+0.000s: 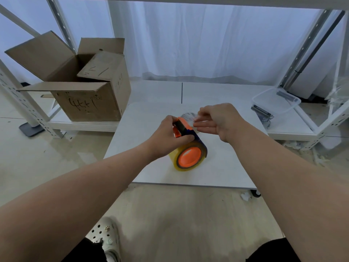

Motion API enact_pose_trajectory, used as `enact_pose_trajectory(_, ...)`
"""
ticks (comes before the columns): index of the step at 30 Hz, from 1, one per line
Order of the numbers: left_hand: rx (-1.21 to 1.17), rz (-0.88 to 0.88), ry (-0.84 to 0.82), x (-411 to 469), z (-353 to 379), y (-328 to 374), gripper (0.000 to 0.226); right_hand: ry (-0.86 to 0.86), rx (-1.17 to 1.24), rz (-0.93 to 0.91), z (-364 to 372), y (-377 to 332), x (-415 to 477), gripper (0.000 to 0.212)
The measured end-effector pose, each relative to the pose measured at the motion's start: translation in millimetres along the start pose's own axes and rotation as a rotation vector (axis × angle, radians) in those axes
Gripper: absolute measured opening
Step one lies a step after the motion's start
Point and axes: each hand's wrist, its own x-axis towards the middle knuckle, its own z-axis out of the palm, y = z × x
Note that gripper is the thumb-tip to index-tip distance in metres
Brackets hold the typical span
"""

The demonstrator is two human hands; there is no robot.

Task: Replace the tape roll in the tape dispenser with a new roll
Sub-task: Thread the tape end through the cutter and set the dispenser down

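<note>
A white curtain [188, 38] hangs across the back, bright with daylight from behind. White metal shelving [24, 103] frames both sides. A low white table [217, 163] stands on a pale, glossy floor [47, 157]. An open cardboard box [85, 97] sits at left, and a clear plastic tub [275, 100] at right.

Single head-worn wide-angle view, facing forward and down; tabletop [217, 167] near and centred, shelving [309, 127] behind, floor [170, 214] at frame bottom.

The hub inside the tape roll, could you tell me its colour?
Orange hub, head view.
</note>
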Motion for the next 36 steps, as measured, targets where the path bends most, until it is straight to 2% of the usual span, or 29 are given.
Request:
enact_pose_trajectory(4,0.080,0.038,-0.055,-3.5,-12.7,-4.9,0.053,-0.005,0.094,0.054,4.6,3.7,-6.3,0.013)
enact_pose_trajectory(9,0.181,0.082,-0.087,-10.7,-36.5,-10.9,0.063,0.003,0.240,0.100,13.5,-0.4,-14.7,0.010)
enact_pose_trajectory(13,0.226,0.056,-0.092,-14.0,-49.9,-20.5,0.066,0.014,0.102,0.036,27.7,-4.6,-18.2,0.009)
enact_pose_trajectory(20,0.183,0.029,-0.113,-13.9,-56.2,-27.1,0.066,0.021,0.079,-0.036,47.8,-8.4,-21.6,0.010)
enact_pose_trajectory(23,0.129,0.052,-0.129,-15.4,-56.5,-26.8,0.073,0.070,0.021,-0.056,48.1,-5.5,-20.4,0.009)
enact_pose_trajectory(28,0.189,0.155,-0.125,-19.1,-60.3,-24.0,0.065,0.107,0.038,0.045,39.6,7.4,-18.8,0.005)
enact_pose_trajectory(36,0.374,0.184,-0.248,-18.4,-70.6,-28.5,0.053,-0.023,-0.140,0.230,35.5,22.9,-14.7,0.011)
